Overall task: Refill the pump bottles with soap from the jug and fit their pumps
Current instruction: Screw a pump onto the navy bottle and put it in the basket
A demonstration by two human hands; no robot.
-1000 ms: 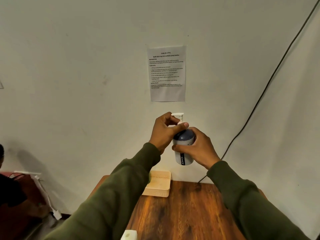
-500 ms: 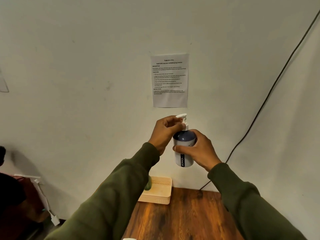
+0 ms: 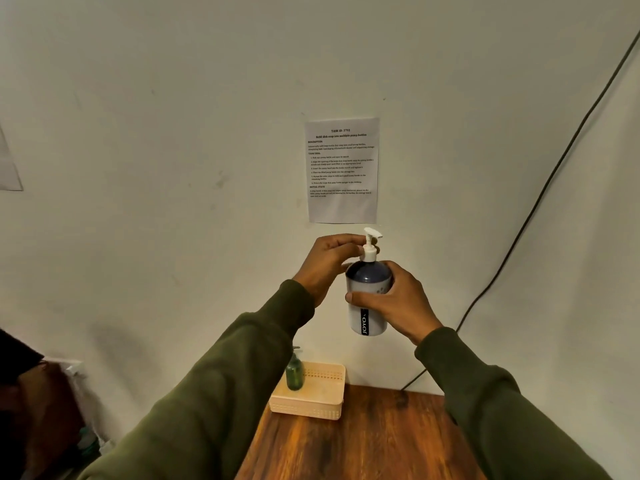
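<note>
I hold a white pump bottle with a dark upper part and a black label upright in the air, well above the wooden table. My right hand wraps its body from the right. My left hand pinches the collar of the white pump seated on the bottle's neck, nozzle pointing right. A small green bottle stands in the beige basket at the table's back left. The jug is out of view.
A printed task sheet hangs on the wall behind the bottle. A black cable runs down the right wall to the table's back edge. A person sits low at the left edge.
The pump head has turned, its nozzle swinging round to the right under my left fingers. The view has tilted so the basket and the green bottle now show more.
</note>
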